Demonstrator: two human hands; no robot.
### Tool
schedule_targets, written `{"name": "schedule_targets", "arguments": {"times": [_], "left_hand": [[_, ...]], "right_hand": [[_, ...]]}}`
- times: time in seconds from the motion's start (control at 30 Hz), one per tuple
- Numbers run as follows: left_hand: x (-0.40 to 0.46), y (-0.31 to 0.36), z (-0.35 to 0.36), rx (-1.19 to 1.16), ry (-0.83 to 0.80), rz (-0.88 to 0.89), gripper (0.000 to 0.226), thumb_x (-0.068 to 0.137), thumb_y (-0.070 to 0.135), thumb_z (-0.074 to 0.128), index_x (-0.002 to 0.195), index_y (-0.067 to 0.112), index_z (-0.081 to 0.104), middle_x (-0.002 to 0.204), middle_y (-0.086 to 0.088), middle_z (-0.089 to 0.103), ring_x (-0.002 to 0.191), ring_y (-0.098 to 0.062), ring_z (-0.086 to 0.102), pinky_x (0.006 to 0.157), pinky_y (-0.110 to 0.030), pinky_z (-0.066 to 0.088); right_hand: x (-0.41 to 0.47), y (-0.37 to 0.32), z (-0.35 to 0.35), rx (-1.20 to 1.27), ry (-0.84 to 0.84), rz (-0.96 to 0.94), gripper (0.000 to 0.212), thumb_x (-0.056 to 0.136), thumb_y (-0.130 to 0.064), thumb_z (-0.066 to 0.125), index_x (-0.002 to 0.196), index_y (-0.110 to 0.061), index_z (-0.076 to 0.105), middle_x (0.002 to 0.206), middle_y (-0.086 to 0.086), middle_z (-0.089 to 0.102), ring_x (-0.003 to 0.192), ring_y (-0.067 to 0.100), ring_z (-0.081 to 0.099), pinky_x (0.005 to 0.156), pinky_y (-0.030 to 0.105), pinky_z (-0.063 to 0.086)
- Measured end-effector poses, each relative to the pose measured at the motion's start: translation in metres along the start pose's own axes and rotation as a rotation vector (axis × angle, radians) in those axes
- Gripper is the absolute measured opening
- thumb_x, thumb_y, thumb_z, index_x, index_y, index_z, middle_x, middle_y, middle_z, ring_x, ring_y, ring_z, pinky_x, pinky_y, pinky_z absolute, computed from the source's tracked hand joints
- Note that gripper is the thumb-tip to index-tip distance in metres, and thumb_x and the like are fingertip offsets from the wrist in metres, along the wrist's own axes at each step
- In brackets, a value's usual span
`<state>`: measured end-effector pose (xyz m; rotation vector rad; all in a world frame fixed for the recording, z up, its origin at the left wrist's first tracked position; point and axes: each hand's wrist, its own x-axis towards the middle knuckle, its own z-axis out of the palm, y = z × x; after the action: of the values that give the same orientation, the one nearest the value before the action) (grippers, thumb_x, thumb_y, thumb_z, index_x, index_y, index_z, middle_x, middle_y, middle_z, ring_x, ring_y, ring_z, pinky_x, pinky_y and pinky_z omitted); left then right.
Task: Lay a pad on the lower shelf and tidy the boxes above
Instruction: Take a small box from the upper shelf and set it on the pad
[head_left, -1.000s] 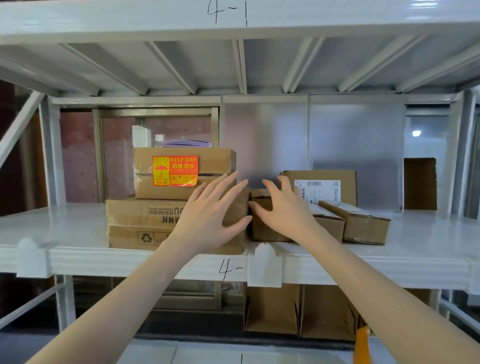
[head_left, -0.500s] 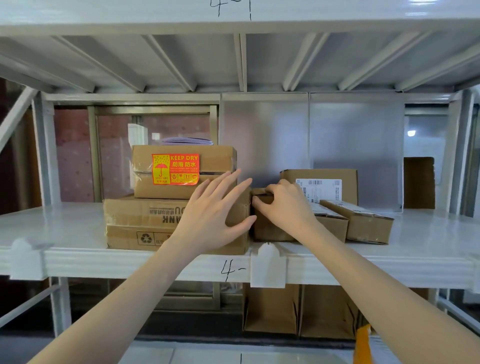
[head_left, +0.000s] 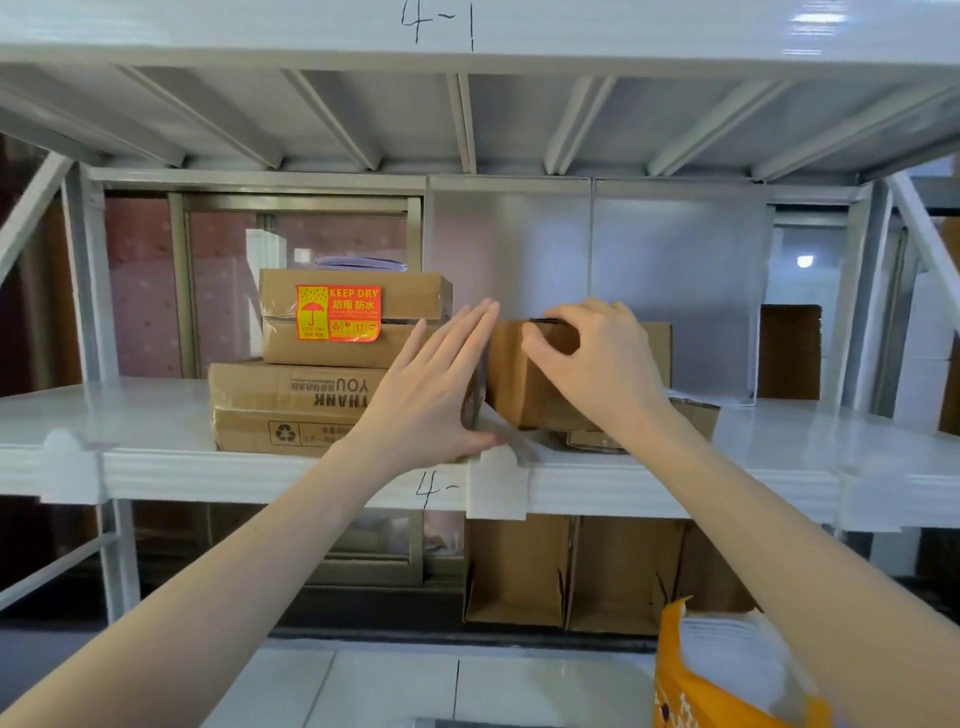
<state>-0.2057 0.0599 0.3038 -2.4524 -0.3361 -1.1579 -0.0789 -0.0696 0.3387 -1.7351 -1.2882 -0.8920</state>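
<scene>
On the white middle shelf (head_left: 156, 415) stands a stack of two cardboard boxes: a wide flat box (head_left: 280, 405) printed "THANK YOU" upside down, and on it a smaller box (head_left: 353, 317) with an orange KEEP DRY sticker. My left hand (head_left: 431, 384) lies flat with straight fingers against the right end of this stack. My right hand (head_left: 592, 364) grips the top edge of a small brown box (head_left: 511, 374), which is tipped up on its edge just right of the stack. Behind it another box (head_left: 657, 353) is partly hidden.
A low flat box (head_left: 696, 415) lies under my right wrist. A brown carton (head_left: 789, 353) stands at the back right. Below the shelf stand open cardboard dividers (head_left: 571, 571). An orange bag (head_left: 727, 675) with white contents sits at the bottom right. The upper shelf (head_left: 467, 26) is marked 4-1.
My right hand closed on the small brown box and tipped it up from lying flat to standing on its edge. My left hand stayed flat against the stack.
</scene>
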Motion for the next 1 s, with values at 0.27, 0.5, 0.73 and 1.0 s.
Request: {"name": "schedule_targets", "arguments": {"times": [0.27, 0.5, 0.73, 1.0], "left_hand": [[-0.004, 0.053, -0.037, -0.074, 0.063, 0.043, 0.112, 0.061, 0.052, 0.072, 0.148, 0.015, 0.012, 0.155, -0.001, 0.022, 0.144, -0.017, 0.015, 0.115, -0.041, 0.013], [-0.038, 0.095, -0.052, -0.040, 0.028, 0.084, 0.107, 0.060, 0.061, 0.072, 0.145, 0.016, 0.023, 0.144, -0.006, 0.039, 0.135, -0.023, 0.033, 0.112, -0.043, 0.017], [-0.092, 0.118, -0.044, 0.000, 0.051, 0.107, 0.099, 0.057, 0.043, 0.081, 0.139, 0.017, 0.030, 0.138, -0.007, 0.042, 0.127, -0.022, 0.033, 0.110, -0.040, 0.020], [-0.159, 0.128, -0.002, 0.086, 0.072, 0.118, 0.084, 0.071, 0.034, 0.073, 0.140, 0.018, 0.028, 0.143, -0.003, 0.031, 0.134, -0.021, 0.030, 0.112, -0.048, 0.012]], "right_hand": [[-0.040, 0.008, -0.071, 0.211, 0.025, -0.089, 0.045, 0.081, -0.049, 0.041, 0.103, -0.018, 0.066, 0.102, -0.003, 0.064, 0.099, 0.013, 0.049, 0.081, 0.014, 0.031], [-0.081, 0.026, -0.099, 0.221, -0.093, -0.110, 0.037, 0.087, -0.035, 0.045, 0.117, -0.017, 0.059, 0.116, 0.000, 0.054, 0.111, 0.010, 0.041, 0.091, 0.012, 0.030], [-0.137, 0.028, -0.107, 0.133, -0.285, -0.162, 0.051, 0.084, -0.048, 0.049, 0.128, -0.024, 0.043, 0.127, -0.002, 0.042, 0.118, 0.011, 0.035, 0.100, 0.030, 0.035], [-0.185, 0.038, -0.089, 0.309, -0.735, 0.146, 0.093, 0.071, -0.056, 0.068, 0.142, -0.036, 0.011, 0.143, -0.001, 0.039, 0.124, 0.015, 0.044, 0.098, 0.028, 0.039]]}}
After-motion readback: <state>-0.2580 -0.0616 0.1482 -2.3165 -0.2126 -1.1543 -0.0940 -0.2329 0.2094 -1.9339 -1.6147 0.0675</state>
